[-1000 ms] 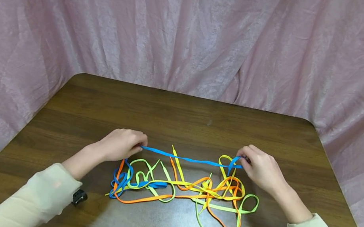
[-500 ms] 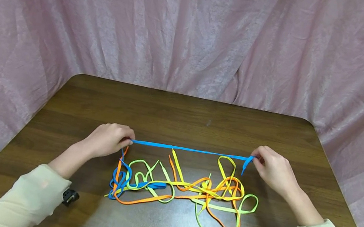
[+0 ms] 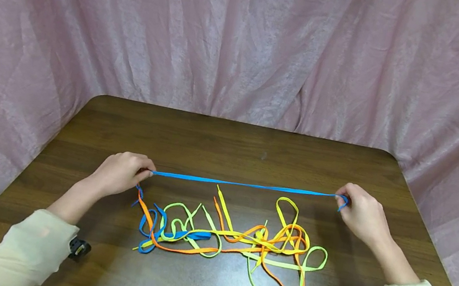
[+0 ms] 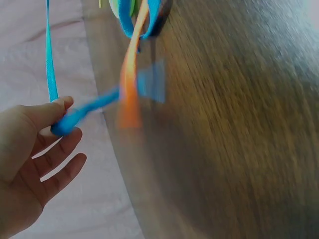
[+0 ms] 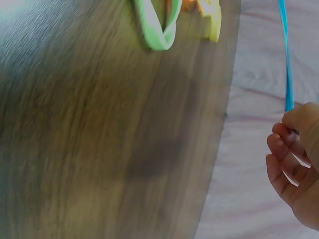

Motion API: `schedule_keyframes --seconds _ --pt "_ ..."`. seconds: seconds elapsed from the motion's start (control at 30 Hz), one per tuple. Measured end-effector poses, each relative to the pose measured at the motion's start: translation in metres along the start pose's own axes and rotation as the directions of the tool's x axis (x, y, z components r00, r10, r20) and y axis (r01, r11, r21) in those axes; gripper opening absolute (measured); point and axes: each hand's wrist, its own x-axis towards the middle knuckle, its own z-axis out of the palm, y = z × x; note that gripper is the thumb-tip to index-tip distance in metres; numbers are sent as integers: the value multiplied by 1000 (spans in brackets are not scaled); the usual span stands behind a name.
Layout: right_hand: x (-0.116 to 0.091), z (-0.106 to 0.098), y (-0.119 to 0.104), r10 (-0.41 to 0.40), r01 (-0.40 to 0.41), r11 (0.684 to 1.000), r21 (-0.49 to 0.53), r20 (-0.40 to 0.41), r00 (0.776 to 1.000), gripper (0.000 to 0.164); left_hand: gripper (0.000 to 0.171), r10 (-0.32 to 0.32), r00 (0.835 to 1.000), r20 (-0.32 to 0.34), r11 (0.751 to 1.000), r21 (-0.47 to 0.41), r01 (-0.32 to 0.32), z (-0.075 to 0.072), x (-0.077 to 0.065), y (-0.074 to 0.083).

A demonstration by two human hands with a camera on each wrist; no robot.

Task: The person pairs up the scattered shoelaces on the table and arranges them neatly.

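Note:
A flat blue shoelace (image 3: pixel 245 184) stretches taut between my two hands, above the table. My left hand (image 3: pixel 120 173) pinches it between thumb and index finger; in the left wrist view a blurred blue length (image 4: pixel 102 99) trails from that pinch. Close by, an orange shoelace (image 4: pixel 130 84) hangs down, also blurred. My right hand (image 3: pixel 363 213) pinches the other part of the blue lace, and a short tip curls below the fingers. Nearer me lies a tangle with an orange lace (image 3: pixel 193 252), a yellow lace (image 3: pixel 224 210), a lime green lace (image 3: pixel 318 251) and more blue (image 3: pixel 198 234).
The brown wooden table (image 3: pixel 228 150) has rounded far corners. Pink curtains (image 3: pixel 247 39) hang behind it and on both sides. A small black device sits at each wrist (image 3: pixel 79 249).
My hands have moved apart, left hand leftward and right hand rightward, drawing the blue lace longer and straight. At the tangle's left end, the orange and blue laces have been lifted and pulled left.

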Motion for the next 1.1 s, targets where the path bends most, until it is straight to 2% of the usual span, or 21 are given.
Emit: schedule_keyframes --seconds 0.23,0.7,0.87,1.1 --pt "-8 -2 13 9 -10 1000 -18 -7 1000 13 10 -41 999 9 999 5 41 -2 -6 -12" --pt "-17 -9 35 43 -43 998 -43 -10 999 13 11 -131 991 -15 991 3 131 -6 -18 -39" --pt "-19 -10 41 47 -47 998 -52 10 999 13 12 -151 988 -26 988 2 151 -5 -22 -51" --pt "-23 -7 48 25 -21 998 -61 63 998 14 13 -180 984 6 984 -10 181 -2 -24 -60"
